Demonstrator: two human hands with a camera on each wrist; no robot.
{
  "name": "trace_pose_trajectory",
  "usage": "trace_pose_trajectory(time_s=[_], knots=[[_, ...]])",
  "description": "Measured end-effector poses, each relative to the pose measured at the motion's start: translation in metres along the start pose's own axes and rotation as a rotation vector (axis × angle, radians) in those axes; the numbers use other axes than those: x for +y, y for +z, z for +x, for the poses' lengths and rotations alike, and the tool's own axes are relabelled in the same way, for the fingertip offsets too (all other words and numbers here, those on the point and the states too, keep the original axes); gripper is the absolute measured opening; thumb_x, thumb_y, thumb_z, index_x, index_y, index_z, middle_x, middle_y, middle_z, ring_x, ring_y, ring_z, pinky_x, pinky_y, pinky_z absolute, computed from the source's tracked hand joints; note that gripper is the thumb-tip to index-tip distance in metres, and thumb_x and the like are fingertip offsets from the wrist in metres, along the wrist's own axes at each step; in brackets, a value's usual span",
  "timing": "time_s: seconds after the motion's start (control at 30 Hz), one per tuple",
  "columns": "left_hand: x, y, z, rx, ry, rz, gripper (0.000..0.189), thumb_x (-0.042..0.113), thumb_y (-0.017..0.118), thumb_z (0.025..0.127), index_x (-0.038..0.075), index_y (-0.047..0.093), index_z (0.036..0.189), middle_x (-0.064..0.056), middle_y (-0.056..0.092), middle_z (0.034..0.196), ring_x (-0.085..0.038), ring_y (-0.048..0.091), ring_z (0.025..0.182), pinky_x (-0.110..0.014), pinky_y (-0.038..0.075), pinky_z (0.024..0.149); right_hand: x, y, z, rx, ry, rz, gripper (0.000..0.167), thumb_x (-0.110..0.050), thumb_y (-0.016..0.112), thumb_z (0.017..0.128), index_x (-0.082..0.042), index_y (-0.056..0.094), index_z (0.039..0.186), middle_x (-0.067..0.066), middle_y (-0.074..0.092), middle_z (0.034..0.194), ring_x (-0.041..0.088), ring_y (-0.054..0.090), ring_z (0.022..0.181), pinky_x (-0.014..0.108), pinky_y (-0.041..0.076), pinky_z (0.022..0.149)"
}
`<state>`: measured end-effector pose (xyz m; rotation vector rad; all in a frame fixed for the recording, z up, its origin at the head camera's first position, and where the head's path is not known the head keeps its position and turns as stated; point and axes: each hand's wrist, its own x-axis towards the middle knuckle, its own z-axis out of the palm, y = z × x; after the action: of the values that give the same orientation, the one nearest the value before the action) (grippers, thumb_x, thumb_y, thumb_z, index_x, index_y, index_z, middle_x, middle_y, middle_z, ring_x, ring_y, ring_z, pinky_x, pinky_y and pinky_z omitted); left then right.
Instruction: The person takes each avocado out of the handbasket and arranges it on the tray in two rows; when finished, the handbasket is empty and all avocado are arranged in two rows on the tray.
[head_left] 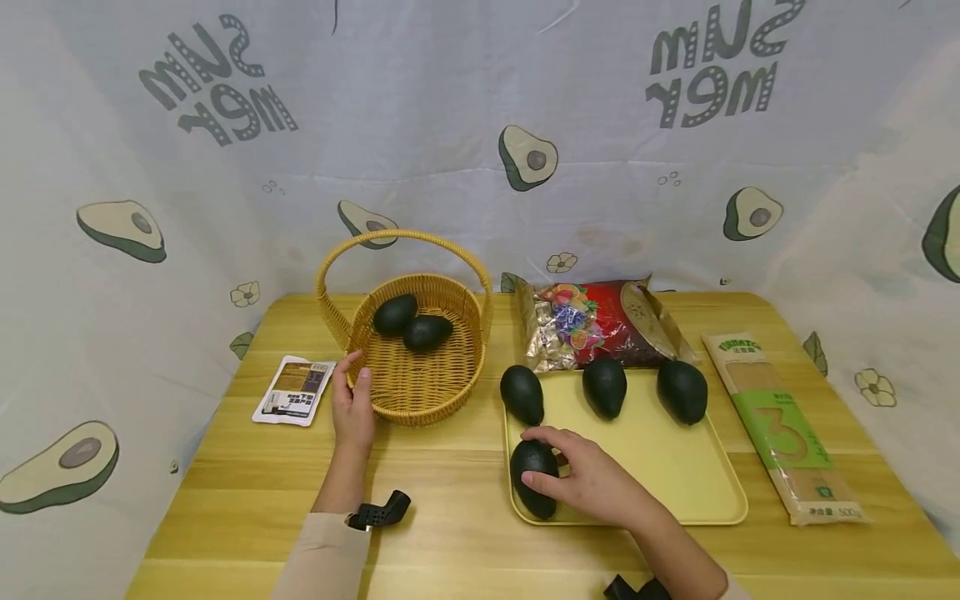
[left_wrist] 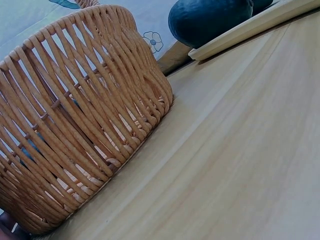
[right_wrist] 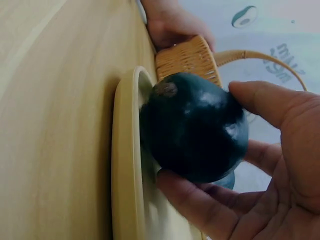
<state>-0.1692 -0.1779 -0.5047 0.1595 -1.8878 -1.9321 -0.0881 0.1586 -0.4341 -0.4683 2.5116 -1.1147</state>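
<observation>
My right hand (head_left: 596, 479) holds a dark green avocado (head_left: 534, 479) at the tray's near left corner, thumb on one side and fingers on the other. In the right wrist view that avocado (right_wrist: 195, 127) shows its stem scar, close beside the tray's raised rim. Three more avocados lie along the far part of the yellow tray (head_left: 645, 475). My left hand (head_left: 354, 412) grips the left rim of a wicker basket (head_left: 420, 412) with an arched handle. Inside the basket are two avocados (head_left: 427, 333). The left wrist view shows the woven basket side (left_wrist: 85, 110), with the left fingers mostly hidden.
Behind the tray lies a red and gold candy bag (head_left: 600, 325). A long noodle packet (head_left: 783, 429) lies to the tray's right. Left of the basket is a small white and brown pouch (head_left: 295, 390). A printed curtain (head_left: 420, 108) closes off the wooden table's back.
</observation>
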Motion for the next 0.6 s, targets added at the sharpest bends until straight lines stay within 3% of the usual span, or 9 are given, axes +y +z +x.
trace_pose_trajectory(time_s=[0.33, 0.6], knots=[[0.0011, 0.0, -0.0012, -0.012, 0.01, -0.014, 0.037, 0.011, 0.044, 0.106, -0.003, 0.045, 0.141, -0.017, 0.038, 0.157, -0.024, 0.024, 0.152, -0.04, 0.019, 0.12, 0.0007, 0.0031, 0.0015, -0.029, 0.059, 0.0, 0.061, -0.049, 0.076, 0.089, -0.017, 0.056, 0.136, 0.009, 0.062, 0.131, 0.029, 0.06, 0.114, 0.043, 0.053, 0.085], [0.0007, 0.0012, -0.0011, 0.002, 0.016, -0.013, 0.037, 0.011, 0.045, 0.106, -0.003, 0.045, 0.14, -0.018, 0.04, 0.154, -0.018, 0.03, 0.147, -0.028, 0.022, 0.115, 0.0008, -0.006, -0.0048, -0.085, 0.034, -0.042, 0.078, -0.046, 0.081, 0.084, -0.017, 0.048, 0.148, 0.012, 0.055, 0.143, 0.026, 0.059, 0.115, 0.044, 0.053, 0.088]])
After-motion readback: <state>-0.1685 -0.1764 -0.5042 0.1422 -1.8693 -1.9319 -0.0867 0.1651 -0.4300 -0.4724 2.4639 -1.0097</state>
